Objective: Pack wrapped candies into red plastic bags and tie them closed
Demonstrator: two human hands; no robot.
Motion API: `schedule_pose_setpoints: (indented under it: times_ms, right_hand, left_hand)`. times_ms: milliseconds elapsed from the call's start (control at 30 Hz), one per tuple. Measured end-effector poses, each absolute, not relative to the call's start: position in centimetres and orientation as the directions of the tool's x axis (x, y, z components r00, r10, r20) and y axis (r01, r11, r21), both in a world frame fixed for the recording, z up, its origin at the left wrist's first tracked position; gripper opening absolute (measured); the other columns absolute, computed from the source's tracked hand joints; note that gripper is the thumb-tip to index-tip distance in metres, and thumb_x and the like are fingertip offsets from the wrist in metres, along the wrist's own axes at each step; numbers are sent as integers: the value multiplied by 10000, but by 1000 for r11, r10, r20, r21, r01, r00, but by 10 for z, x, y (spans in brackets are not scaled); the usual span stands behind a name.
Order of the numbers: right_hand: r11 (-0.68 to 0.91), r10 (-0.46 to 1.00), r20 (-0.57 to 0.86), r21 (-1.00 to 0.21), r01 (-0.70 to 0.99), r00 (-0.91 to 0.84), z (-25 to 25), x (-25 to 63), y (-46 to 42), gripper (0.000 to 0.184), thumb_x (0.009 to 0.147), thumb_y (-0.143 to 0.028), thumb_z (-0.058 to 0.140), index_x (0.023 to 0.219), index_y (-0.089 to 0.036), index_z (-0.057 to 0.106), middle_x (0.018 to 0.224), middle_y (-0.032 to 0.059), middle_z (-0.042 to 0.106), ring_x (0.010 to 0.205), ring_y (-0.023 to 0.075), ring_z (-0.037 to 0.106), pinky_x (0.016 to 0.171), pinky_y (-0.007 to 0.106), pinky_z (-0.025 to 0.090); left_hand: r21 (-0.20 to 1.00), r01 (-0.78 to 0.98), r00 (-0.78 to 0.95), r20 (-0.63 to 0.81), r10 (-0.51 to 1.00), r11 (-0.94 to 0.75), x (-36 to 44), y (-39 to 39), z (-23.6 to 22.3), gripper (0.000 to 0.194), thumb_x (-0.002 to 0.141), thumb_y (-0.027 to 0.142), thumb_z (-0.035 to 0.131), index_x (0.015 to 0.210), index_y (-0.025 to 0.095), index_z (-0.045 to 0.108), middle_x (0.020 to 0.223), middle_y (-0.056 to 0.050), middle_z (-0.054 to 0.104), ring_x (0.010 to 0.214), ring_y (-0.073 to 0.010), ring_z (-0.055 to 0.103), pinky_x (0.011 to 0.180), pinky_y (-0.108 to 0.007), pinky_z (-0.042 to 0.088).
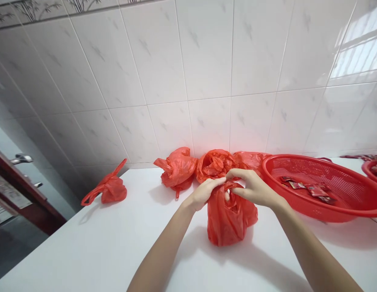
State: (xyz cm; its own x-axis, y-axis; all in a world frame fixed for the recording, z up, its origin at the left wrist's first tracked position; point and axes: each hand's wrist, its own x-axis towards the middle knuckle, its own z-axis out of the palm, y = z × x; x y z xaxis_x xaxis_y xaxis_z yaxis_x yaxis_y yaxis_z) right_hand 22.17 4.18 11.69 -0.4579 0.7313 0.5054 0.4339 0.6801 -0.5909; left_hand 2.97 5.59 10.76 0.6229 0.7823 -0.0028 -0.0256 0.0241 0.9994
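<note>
Slanting table edge (pixel 56 232): well left of our grip, past open white tabletop (pixel 115 243).
Red basket (pixel 298 199): just right of our grip.
Other bags (pixel 180 168): 3 behind our grip, near the wall (pixel 209 125).
Red bag (pixel 228 225): directly below our grip.
Left hand (pixel 206 192), right hand (pixel 257 187): gripping its gathered top.

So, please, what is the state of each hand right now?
Left hand: closed on the rim of the front bag.
Right hand: curved at its mouth, thumb and fingers apart; grip cannot be told.
</note>
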Motion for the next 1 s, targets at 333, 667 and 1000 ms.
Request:
schedule_pose_setpoints:
  times_ms: [333,667,1000]
  right_hand:
    - [691,685,550,-283,665,-477,108,214,48,229,850,-212,670,1064,-229,591,1005,64,720,902,244,653,804,367,487]
    - [837,373,854,-141,528,-363,100,215,50,155,955,-341,625,1042,-239,704,903,66,750,704,171,652,691,303,527]
    - [846,397,874,-230,481,-280,117,222,37,217,1002,-253,521,931,-238,726,947,74,727,859,197,693,740,319,567]
  left_hand:
    - [835,-311,635,-173,753,454,29,64,102,393,886,382,626,572,158,553,547,10,506,487,-90,487,540,-212,432]
    - [714,-475,602,-162,782,514,29,59,112,437,897,391,585,536,191,443,522,8,501,482,-109,519,528,-226,451]
    - [981,-192,407,64,911,17,14,69,115,157,786,308,700,747,158,726,726,-22,675,650,-125,589,649,-252,453]
